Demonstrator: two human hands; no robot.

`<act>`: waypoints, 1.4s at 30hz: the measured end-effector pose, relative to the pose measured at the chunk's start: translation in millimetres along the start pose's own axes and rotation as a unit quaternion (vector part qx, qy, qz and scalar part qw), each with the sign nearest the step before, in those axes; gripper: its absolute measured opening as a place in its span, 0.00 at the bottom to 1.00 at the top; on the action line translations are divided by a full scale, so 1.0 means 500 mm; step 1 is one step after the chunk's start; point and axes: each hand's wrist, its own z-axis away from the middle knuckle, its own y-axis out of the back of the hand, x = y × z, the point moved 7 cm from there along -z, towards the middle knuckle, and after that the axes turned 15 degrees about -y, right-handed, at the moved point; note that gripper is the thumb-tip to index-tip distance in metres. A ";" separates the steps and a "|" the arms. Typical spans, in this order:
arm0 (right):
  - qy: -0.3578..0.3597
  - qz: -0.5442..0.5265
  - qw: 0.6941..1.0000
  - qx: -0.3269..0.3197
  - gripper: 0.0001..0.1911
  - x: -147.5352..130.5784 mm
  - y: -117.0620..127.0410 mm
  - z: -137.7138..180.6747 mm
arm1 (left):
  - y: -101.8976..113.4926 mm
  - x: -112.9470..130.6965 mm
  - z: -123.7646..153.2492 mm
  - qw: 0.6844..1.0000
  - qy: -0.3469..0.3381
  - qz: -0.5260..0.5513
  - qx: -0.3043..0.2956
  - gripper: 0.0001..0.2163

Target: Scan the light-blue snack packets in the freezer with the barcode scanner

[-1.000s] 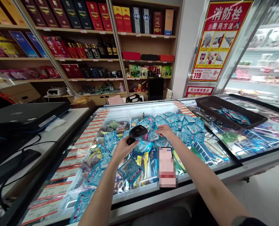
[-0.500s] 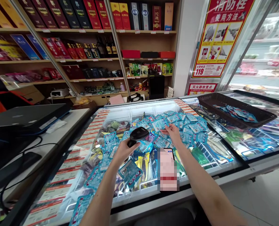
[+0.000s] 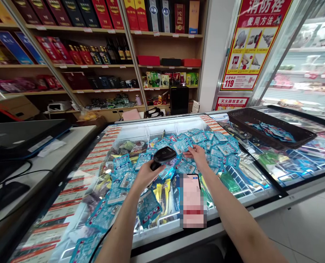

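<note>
My left hand (image 3: 146, 176) is wrapped round the handle of a black handheld barcode scanner (image 3: 165, 155), its head pointing right over the packets. Just right of the scanner, the fingers of my right hand (image 3: 199, 156) pinch the right edge of a small blue packet (image 3: 180, 146). Many similar blue packets (image 3: 225, 149) lie spread on the glass top of a chest freezer, heaped around my right hand. More blue packets (image 3: 149, 208) lie under and beside my left forearm. A phone (image 3: 192, 201) with a blurred screen rests at the near edge, between my forearms.
A brown plastic basket (image 3: 296, 140) holding several blue packets stands on the freezer at the right. On the left, a counter (image 3: 77, 137) carries dark equipment and cables. Shelves of boxes and bottles (image 3: 96, 62) line the back wall beside a red fire-hydrant poster (image 3: 251, 47).
The view has shifted slightly, so most things sit a little further left. The scanner has edged right, closer to my right hand and the packet there. A black cable now shows by my left forearm.
</note>
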 end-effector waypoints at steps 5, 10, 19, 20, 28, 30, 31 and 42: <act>-0.007 0.001 1.000 0.002 0.22 0.006 0.003 -0.011 | 0.000 -0.002 -0.009 1.000 -0.004 0.002 0.000 0.21; -0.001 0.006 1.000 0.014 0.21 0.005 0.005 -0.013 | -0.001 -0.006 -0.011 1.000 -0.013 0.001 -0.007 0.21; 0.000 0.033 0.999 0.028 0.22 -0.001 0.005 -0.005 | -0.002 0.005 -0.009 1.000 -0.016 -0.010 -0.005 0.20; 0.001 0.035 0.999 0.030 0.22 -0.001 0.006 -0.005 | -0.002 0.003 -0.010 1.000 -0.016 -0.012 -0.005 0.20; 0.010 0.019 1.000 0.021 0.22 0.003 0.013 -0.015 | 0.002 -0.016 -0.012 1.000 -0.017 -0.022 -0.005 0.21; 0.018 0.020 0.999 0.024 0.23 -0.002 0.014 -0.015 | 0.004 -0.020 -0.011 1.000 -0.014 -0.021 -0.006 0.21; 0.025 0.023 0.999 0.029 0.23 -0.006 0.015 -0.014 | 0.006 -0.020 -0.011 1.000 -0.012 -0.020 -0.005 0.21; 0.122 0.097 0.979 0.128 0.23 -0.055 0.061 -0.012 | 0.080 -0.048 -0.010 0.991 0.001 -0.022 0.134 0.20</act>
